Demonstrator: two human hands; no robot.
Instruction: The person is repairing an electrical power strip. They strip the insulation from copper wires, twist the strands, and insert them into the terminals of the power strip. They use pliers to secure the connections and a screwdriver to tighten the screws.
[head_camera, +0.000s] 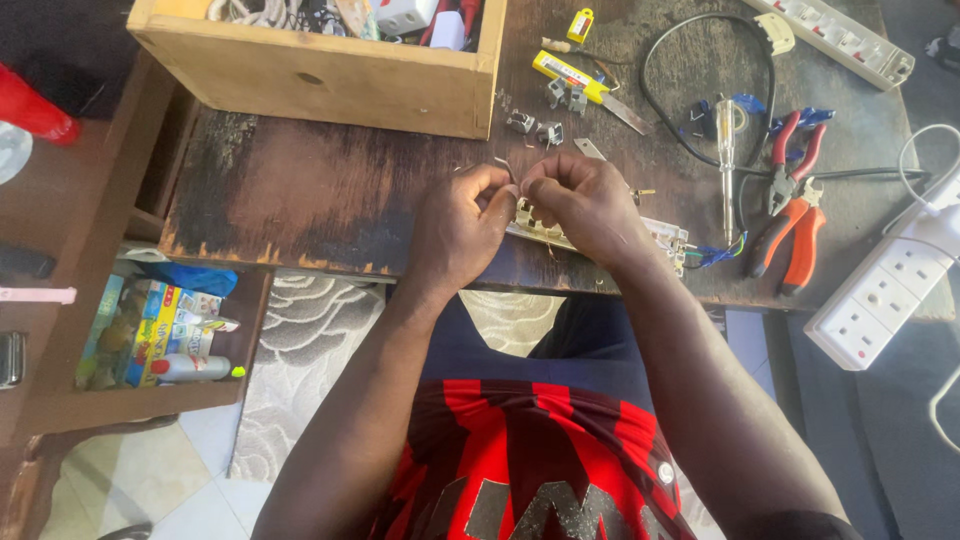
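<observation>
My left hand (462, 225) and my right hand (580, 205) meet over the front edge of a dark wooden table (300, 200). Their fingertips pinch a small thin metal piece (507, 172) between them. Under both hands lies an opened white socket strip part (660, 238) with metal contacts and blue and brown wires at its right end. My right hand rests on top of it.
A wooden box (330, 75) of odds and ends stands at the back left. Small metal clips (535, 128), a yellow utility knife (585, 88), a tester screwdriver (727, 150), red pliers (795, 205), a black cable and white power strips (880, 290) lie to the right.
</observation>
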